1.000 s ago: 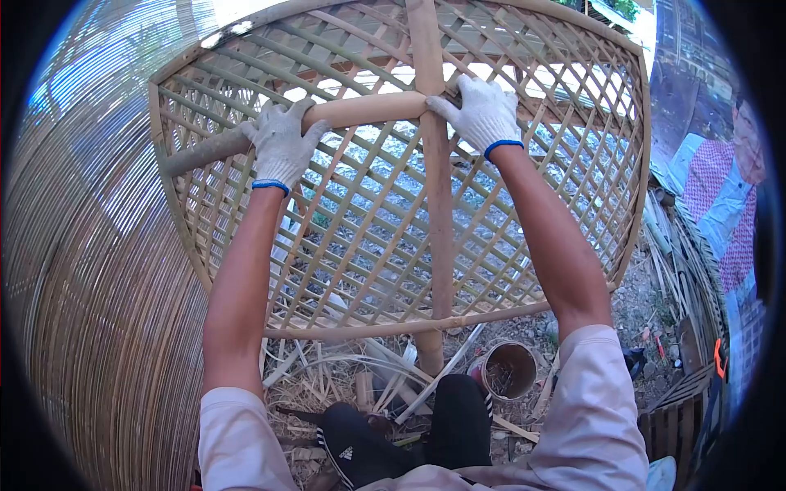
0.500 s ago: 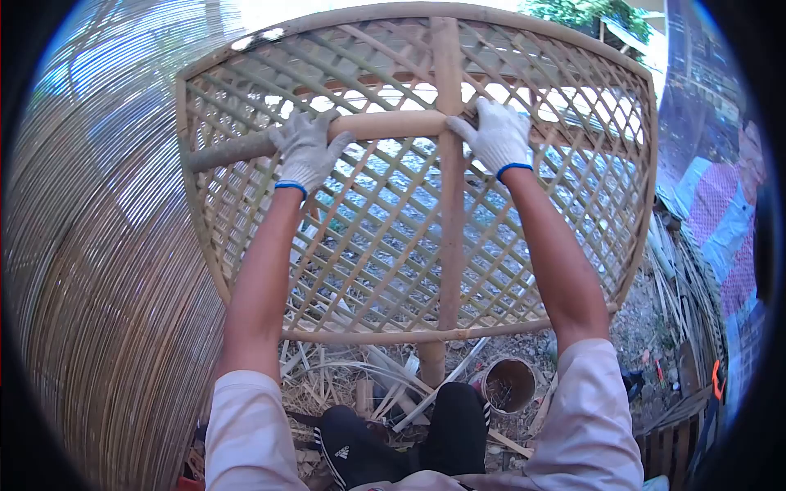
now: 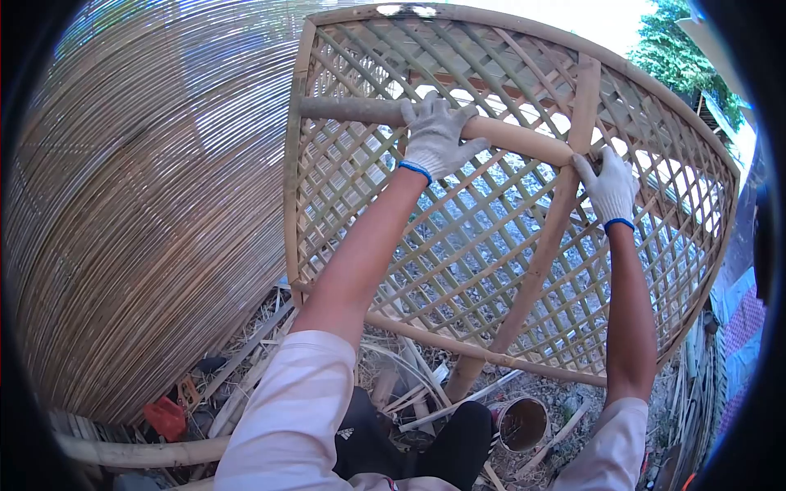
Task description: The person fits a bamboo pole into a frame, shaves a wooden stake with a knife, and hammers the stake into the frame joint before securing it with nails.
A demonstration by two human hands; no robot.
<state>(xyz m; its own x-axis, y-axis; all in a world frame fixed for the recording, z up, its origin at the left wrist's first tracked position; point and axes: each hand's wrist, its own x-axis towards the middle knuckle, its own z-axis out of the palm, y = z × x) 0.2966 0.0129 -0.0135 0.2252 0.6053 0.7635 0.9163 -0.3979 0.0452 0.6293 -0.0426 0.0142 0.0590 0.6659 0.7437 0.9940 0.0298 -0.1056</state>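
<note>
A large bamboo lattice panel [image 3: 491, 237] with a curved rim stands upright before me. A round bamboo crossbar [image 3: 520, 141] runs across its left half to meet a flat vertical bamboo post [image 3: 584, 102]. My left hand [image 3: 440, 137], in a white knit glove with a blue cuff, grips over the crossbar, thumb below it and fingers spread over the top. Just right of the post, my right hand [image 3: 612, 186], gloved alike, has its fingers curled over the bamboo at the joint, its thumb against the post. The right fingertips are partly hidden.
A tall bamboo slat screen [image 3: 147, 245] curves along the left side. Below the panel lie bamboo offcuts [image 3: 409, 368] and a round bucket [image 3: 522, 424] by my knees. A red object [image 3: 165, 419] and a thick bamboo pole [image 3: 139, 452] lie at lower left.
My view has turned left, so the panel appears farther right and tilted. Both hands remain on the bamboo, the left still on the crossbar and the right still beside the post.
</note>
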